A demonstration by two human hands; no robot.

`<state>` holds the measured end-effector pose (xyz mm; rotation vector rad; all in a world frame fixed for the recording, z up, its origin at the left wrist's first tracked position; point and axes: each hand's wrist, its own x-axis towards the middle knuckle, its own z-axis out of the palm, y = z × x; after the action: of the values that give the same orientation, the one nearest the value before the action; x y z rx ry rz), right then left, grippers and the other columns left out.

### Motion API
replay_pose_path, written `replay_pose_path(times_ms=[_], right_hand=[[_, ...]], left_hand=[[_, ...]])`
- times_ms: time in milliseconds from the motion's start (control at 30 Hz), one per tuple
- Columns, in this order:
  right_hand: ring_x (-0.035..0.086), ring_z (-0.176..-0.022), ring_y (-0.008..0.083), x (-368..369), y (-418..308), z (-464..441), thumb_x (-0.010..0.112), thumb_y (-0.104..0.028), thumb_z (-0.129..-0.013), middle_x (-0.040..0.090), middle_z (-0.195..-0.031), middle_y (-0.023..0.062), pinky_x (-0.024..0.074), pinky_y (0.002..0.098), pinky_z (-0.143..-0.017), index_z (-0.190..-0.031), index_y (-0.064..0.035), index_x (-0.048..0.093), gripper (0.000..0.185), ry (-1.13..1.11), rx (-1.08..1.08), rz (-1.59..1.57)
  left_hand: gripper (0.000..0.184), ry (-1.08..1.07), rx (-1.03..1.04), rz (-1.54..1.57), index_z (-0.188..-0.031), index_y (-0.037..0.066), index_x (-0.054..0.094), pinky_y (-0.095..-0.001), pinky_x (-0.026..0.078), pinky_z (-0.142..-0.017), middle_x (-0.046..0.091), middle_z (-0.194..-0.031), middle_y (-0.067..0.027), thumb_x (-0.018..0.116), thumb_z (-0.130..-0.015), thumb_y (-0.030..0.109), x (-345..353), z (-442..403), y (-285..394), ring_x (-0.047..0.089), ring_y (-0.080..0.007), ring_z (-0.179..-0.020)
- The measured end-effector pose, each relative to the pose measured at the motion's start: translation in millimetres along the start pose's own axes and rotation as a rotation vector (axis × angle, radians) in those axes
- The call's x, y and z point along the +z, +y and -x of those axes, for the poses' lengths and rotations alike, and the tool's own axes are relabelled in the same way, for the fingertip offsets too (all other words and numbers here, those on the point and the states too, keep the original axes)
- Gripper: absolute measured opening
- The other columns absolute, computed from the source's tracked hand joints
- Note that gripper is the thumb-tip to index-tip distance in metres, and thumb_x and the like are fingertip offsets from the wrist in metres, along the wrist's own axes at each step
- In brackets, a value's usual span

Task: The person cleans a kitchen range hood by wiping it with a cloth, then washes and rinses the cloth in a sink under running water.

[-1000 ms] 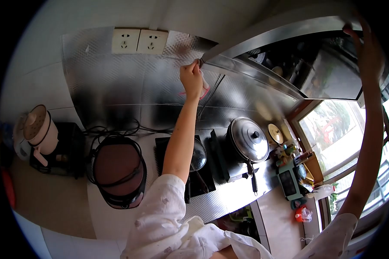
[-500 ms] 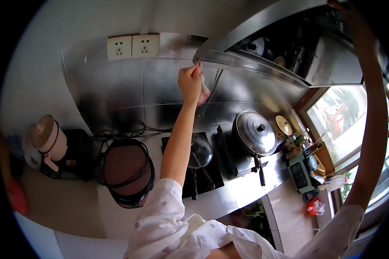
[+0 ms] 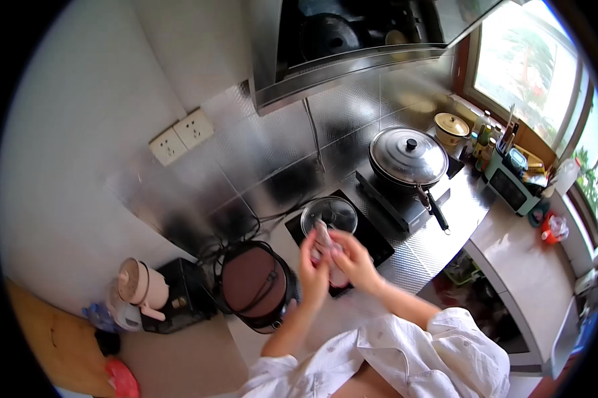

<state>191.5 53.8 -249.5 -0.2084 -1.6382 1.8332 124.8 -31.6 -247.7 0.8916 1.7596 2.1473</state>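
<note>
Between our left hand (image 3: pixel 312 270) and our right hand (image 3: pixel 356 262), we are gripping a cloth (image 3: pixel 323 235), the fingers of both curling around it; blur is hiding exactly where each fingertip is pressing. For handling it well, we are judging that the hands should be working close together, gathering loose ends inward so that nothing is dangling. A light, even hold is probably serving us better than a hard squeeze, since soft fabric is likely to be bunching and slipping out.

The cloth is looking crumpled and pale greyish, with pinkish red showing at its edges; a narrow tip is poking up past the fingers. It is hovering before the glass lid (image 3: pixel 344 209) at the cooktop (image 3: pixel 377 245), so we should be minding that rim. Farther out along the counter (image 3: pixel 246 338), a covered wok (image 3: pixel 408 159) is standing to the right and a brown-topped griddle (image 3: pixel 252 278) is lying to the left.
</note>
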Motion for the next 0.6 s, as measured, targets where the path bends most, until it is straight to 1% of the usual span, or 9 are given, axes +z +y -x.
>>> replay_pose_path(times_ms=[33, 67, 133, 233, 267, 400, 433, 500, 600], right_hand=[[0.047, -0.106, 0.0159, 7, -4, 20, 0.048, -0.002, -0.083, 0.048, -0.117, 0.0088, 0.0373, 0.0272, -0.09, -0.124, -0.0011, 0.038, 0.042, 0.044, 0.148, 0.042], [0.044, -0.109, 0.0168, 4, 31, 33, 0.048, -0.002, -0.083, 0.046, -0.119, 0.0094, 0.0366, 0.0278, -0.091, -0.124, -0.0015, 0.039, 0.042, 0.132, -0.099, 0.25], [0.042, -0.112, 0.0211, -3, 19, 51, 0.051, -0.007, -0.083, 0.043, -0.121, 0.012, 0.0354, 0.03, -0.093, -0.121, -0.0014, 0.043, 0.039, 0.127, -0.003, 0.252], [0.044, -0.111, 0.0247, -33, 17, 65, 0.055, -0.011, -0.082, 0.044, -0.119, 0.0142, 0.0364, 0.0312, -0.093, -0.119, -0.0027, 0.046, 0.039, 0.066, 0.119, 0.247], [0.045, -0.11, 0.0266, -45, 16, 66, 0.057, -0.013, -0.08, 0.045, -0.117, 0.0154, 0.0376, 0.0313, -0.092, -0.118, -0.0039, 0.047, 0.041, 0.011, 0.105, 0.344], [0.045, -0.109, 0.0265, -88, 9, 75, 0.065, -0.017, -0.074, 0.044, -0.116, 0.0151, 0.0374, 0.0321, -0.091, -0.13, -0.0069, 0.036, 0.064, -0.149, 0.187, 0.19], [0.052, -0.099, 0.0231, -100, 4, 79, 0.065, -0.014, -0.074, 0.046, -0.11, 0.0143, 0.0454, 0.0296, -0.079, -0.131, -0.0066, 0.034, 0.066, -0.127, -0.001, 0.31], [0.058, -0.078, 0.0163, -129, -21, 80, 0.065, -0.011, -0.076, 0.047, -0.105, 0.0121, 0.0487, 0.0252, -0.057, -0.131, -0.0061, 0.031, 0.065, -0.135, 0.255, 0.182], [0.056, -0.056, 0.0106, -185, -27, 77, 0.062, -0.01, -0.078, 0.047, -0.103, 0.0103, 0.0436, 0.0225, -0.04, -0.131, -0.0057, 0.031, 0.062, -0.098, 0.204, 0.155]], left_hand=[[0.049, -0.038, 0.038, 0.037, -0.127, 0.001, 0.036, -0.0242, 0.038, -0.087, 0.045, -0.122, -0.0093, 0.053, -0.081, 0.005, 6, 16, -7, 0.047, -0.0153, -0.106], [0.052, -0.067, -0.089, 0.143, -0.128, 0.002, 0.034, -0.0248, 0.038, -0.088, 0.042, -0.125, -0.01, 0.05, -0.079, 0.002, 7, 31, -18, 0.047, -0.016, -0.107], [0.062, -0.132, -0.376, 0.408, -0.133, 0.002, 0.025, -0.0284, 0.034, -0.094, 0.033, -0.133, -0.0133, 0.043, -0.073, -0.004, 9, 55, -14, 0.04, -0.0196, -0.116], [0.067, -0.192, -0.211, 0.579, -0.134, 0.0, 0.018, -0.032, 0.029, -0.099, 0.026, -0.137, -0.0157, 0.042, -0.072, -0.004, 18, 79, -22, 0.032, -0.0227, -0.123], [0.07, -0.2, -0.203, 0.487, -0.134, -0.002, 0.015, -0.0354, 0.027, -0.1, 0.022, -0.139, -0.0169, 0.046, -0.072, 0.006, 24, 85, -23, 0.028, -0.0258, -0.125], [0.072, -0.269, -0.189, 0.463, -0.136, -0.001, 0.012, -0.0373, 0.024, -0.101, 0.016, -0.141, -0.0168, 0.049, -0.077, 0.016, 60, 93, -22, 0.028, -0.0266, -0.125], [0.072, -0.266, -0.184, 0.459, -0.136, -0.001, 0.012, -0.0373, 0.024, -0.101, 0.016, -0.141, -0.0168, 0.049, -0.077, 0.016, 74, 95, -22, 0.028, -0.0266, -0.125], [0.07, -0.356, -0.219, 0.561, -0.136, -0.001, 0.01, -0.037, 0.024, -0.102, 0.016, -0.141, -0.0169, 0.051, -0.082, 0.019, 100, 94, -25, 0.027, -0.0257, -0.126], [0.073, -0.416, -0.184, 0.498, -0.136, 0.0, 0.011, -0.0377, 0.018, -0.104, 0.017, -0.141, -0.0176, 0.054, -0.083, 0.025, 152, 88, -39, 0.024, -0.0261, -0.127]])
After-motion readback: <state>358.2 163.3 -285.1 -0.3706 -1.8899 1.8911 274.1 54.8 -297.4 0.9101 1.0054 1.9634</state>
